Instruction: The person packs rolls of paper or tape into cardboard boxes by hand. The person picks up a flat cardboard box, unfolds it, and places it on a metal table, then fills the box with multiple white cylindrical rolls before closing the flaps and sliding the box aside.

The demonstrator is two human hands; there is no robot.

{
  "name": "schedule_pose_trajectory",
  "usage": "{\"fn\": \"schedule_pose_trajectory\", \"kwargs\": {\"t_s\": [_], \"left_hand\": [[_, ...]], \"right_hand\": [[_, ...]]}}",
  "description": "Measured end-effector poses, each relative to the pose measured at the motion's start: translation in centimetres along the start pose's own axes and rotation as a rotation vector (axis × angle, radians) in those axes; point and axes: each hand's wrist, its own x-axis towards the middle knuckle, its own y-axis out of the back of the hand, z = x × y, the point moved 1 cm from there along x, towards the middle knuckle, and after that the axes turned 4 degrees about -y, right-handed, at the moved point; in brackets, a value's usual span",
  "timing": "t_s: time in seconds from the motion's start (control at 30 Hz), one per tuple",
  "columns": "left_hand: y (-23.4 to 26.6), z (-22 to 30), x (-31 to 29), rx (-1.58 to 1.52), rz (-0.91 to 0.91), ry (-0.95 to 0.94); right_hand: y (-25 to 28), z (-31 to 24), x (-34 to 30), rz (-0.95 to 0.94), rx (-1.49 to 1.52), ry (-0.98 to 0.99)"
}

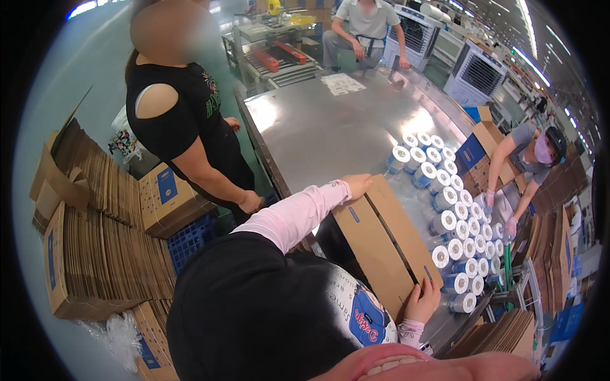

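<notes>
Two small blue labels (354,216) mark the carton (375,256) both hands (423,302) touch.

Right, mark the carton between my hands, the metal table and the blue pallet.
Carton (378,249): head view, near top flap.
Metal table (305,136): head view, bare top.
Blue pallet (190,242): head view, exposed lattice.

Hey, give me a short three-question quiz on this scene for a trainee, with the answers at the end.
1. True or false: the wearer's left hand and right hand both touch the cardboard box.
2. Where do the white-topped cylinders rest? A, on the floor; B, on the metal table; C, on top of the box.
3. Fill in: the wearer's left sleeve is coloured ____.

Key: 1 true; 2 B; 3 pink.
</notes>
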Motion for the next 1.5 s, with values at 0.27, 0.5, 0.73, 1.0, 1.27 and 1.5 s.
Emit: {"fn": "schedule_pose_trajectory", "kwargs": {"t_s": [0.27, 0.5, 0.73, 1.0, 1.27, 1.5], "left_hand": [[0.8, 2.2, -3.3, 0.102, 0.102, 0.056], [0.4, 2.0, -2.7, 0.072, 0.147, 0.023], [-0.7, 4.2, -3.8, 0.589, 0.291, -0.250], [-2.1, 4.0, -4.9, 0.414, 0.132, -0.265], [-0.9, 4.0, -4.0, 0.357, 0.121, -0.282], [0.4, 3.8, -4.8, 0.257, -0.056, -0.416]], "right_hand": [[-2.5, 3.3, -0.7, 0.028, 0.213, -0.268], [-2.7, 4.0, 0.4, -0.037, 0.192, -0.327], [-2.4, 3.8, 0.3, -0.034, 0.208, -0.324], [-2.7, 4.2, 0.5, -0.043, 0.190, -0.316], [-3.0, 4.2, 1.9, -0.058, 0.136, -0.333], [-3.1, 4.5, 1.5, -0.059, 0.170, -0.329]]}}
